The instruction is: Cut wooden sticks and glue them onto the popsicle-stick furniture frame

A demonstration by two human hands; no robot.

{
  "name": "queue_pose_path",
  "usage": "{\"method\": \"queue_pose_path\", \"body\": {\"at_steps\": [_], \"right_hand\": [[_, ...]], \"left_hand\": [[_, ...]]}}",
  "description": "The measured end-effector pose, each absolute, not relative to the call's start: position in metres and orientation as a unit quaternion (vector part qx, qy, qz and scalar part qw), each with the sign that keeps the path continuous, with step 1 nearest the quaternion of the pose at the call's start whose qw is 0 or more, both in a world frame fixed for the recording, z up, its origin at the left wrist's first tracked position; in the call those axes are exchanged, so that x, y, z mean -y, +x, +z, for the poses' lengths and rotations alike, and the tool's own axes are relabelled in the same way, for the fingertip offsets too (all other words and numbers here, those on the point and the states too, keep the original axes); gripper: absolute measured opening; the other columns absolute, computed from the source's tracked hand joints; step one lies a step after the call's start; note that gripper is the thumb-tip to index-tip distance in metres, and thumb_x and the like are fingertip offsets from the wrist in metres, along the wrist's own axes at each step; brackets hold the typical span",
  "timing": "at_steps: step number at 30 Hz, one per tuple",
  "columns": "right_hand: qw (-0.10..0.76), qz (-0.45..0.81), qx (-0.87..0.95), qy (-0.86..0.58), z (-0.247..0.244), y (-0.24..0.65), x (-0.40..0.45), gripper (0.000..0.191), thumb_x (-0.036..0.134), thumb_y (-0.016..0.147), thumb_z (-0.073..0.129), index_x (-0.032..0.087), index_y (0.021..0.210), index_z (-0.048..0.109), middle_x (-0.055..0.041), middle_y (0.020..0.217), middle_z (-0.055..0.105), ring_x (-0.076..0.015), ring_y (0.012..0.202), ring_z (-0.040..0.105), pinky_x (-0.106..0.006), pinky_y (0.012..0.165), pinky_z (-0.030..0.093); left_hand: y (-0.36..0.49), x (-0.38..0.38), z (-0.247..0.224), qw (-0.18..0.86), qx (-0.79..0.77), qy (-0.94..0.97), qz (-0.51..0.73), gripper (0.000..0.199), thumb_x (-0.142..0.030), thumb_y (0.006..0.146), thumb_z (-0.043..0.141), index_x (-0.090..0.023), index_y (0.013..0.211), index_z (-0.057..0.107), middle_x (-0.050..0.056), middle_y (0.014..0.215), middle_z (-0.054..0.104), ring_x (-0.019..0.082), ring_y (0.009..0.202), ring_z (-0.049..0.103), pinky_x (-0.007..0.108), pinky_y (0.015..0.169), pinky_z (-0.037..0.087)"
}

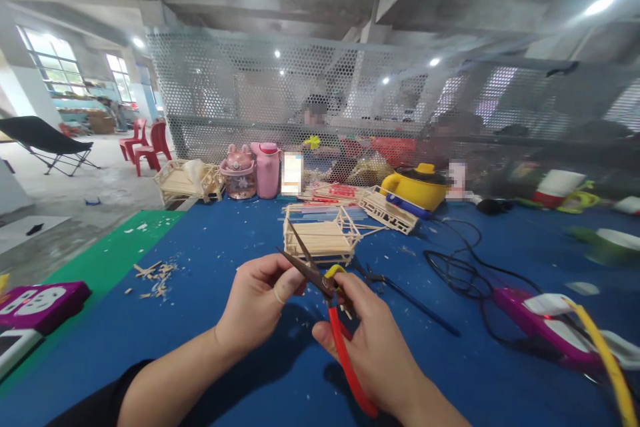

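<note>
My right hand [367,330] holds scissors [320,277] with red handles; their blades are parted and point up and left. Something yellow [335,271] shows by the fingers of that hand. My left hand [265,297] is closed in a pinch beside the blades, and what it grips is too small to name. Just beyond both hands, a small frame of pale wooden sticks [323,237] stands on the blue table [200,360]. Pliers with blue handles [417,303] lie to the right of the scissors.
Wood scraps [155,277] lie at left. Farther back stand another stick model [187,183], a pink bottle [269,170] and a yellow pot [417,187]. Black cables and a purple power strip [545,327] are at right. Behind a perforated screen [240,87] sits a person.
</note>
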State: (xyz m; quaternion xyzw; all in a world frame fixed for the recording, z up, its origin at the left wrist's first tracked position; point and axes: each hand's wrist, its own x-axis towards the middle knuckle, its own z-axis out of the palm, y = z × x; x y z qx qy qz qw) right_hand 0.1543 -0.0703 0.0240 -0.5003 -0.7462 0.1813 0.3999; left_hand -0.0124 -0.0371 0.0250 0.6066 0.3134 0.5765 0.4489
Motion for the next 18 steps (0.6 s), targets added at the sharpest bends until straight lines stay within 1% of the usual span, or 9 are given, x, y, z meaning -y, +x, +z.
{"method": "queue_pose_path", "body": {"at_steps": [3,7,9,11,13,16,18], "right_hand": [[0.403,0.140,0.754,-0.500,0.0254,0.1560,0.0703,0.034,0.038,0.067,0.071,0.021,0.093,0.056,-0.0040,0.090,0.061,-0.0180,0.076,0.055,-0.028,0.068,0.046],[0.414,0.083,0.757,-0.498,0.0242,0.1588,0.0715,0.039,0.044,0.066,0.072,0.021,0.095,0.058,-0.0039,0.088,0.063,-0.0181,0.075,0.057,-0.027,0.066,0.046],[0.405,0.066,0.755,-0.512,0.0221,0.1602,0.0716,0.038,0.048,0.067,0.071,0.021,0.090,0.059,-0.0030,0.082,0.063,-0.0172,0.069,0.057,-0.026,0.062,0.045],[0.384,0.079,0.754,-0.527,0.0200,0.1608,0.0711,0.034,0.051,0.070,0.067,0.021,0.084,0.060,0.0001,0.068,0.060,-0.0146,0.058,0.053,-0.024,0.055,0.042],[0.371,0.119,0.750,-0.534,0.0187,0.1604,0.0702,0.031,0.051,0.073,0.064,0.021,0.079,0.059,0.0030,0.059,0.055,-0.0118,0.050,0.048,-0.022,0.049,0.039],[0.378,0.178,0.741,-0.526,0.0188,0.1582,0.0696,0.027,0.047,0.076,0.061,0.021,0.081,0.056,0.0042,0.058,0.052,-0.0102,0.048,0.043,-0.020,0.045,0.036],[0.384,0.189,0.740,-0.518,0.0192,0.1566,0.0699,0.025,0.042,0.076,0.060,0.020,0.087,0.054,0.0027,0.065,0.055,-0.0111,0.053,0.046,-0.021,0.049,0.039]], "left_hand": [[-0.0136,0.0359,0.0235,0.456,-0.306,0.610,0.571,0.023,-0.035,0.078,0.063,-0.013,0.071,0.067,0.000,0.060,0.062,0.008,0.056,0.053,0.017,0.057,0.045],[-0.0132,0.0365,0.0237,0.451,-0.298,0.609,0.580,0.022,-0.034,0.077,0.064,-0.013,0.070,0.067,0.000,0.060,0.062,0.008,0.056,0.053,0.017,0.056,0.045],[-0.0126,0.0372,0.0246,0.449,-0.304,0.606,0.582,0.021,-0.033,0.077,0.064,-0.013,0.069,0.067,0.000,0.059,0.062,0.008,0.056,0.052,0.017,0.056,0.045],[-0.0117,0.0376,0.0258,0.453,-0.315,0.600,0.579,0.021,-0.032,0.077,0.064,-0.013,0.067,0.067,0.000,0.059,0.062,0.008,0.056,0.052,0.017,0.056,0.045],[-0.0105,0.0374,0.0268,0.462,-0.325,0.592,0.575,0.021,-0.032,0.077,0.064,-0.014,0.067,0.066,0.000,0.059,0.062,0.008,0.056,0.053,0.018,0.057,0.045],[-0.0093,0.0365,0.0275,0.474,-0.332,0.577,0.576,0.020,-0.034,0.077,0.064,-0.014,0.072,0.066,0.000,0.060,0.063,0.009,0.056,0.054,0.020,0.058,0.046],[-0.0096,0.0359,0.0271,0.475,-0.332,0.574,0.578,0.022,-0.035,0.077,0.064,-0.013,0.072,0.066,0.000,0.060,0.062,0.009,0.056,0.054,0.020,0.058,0.046]]}}
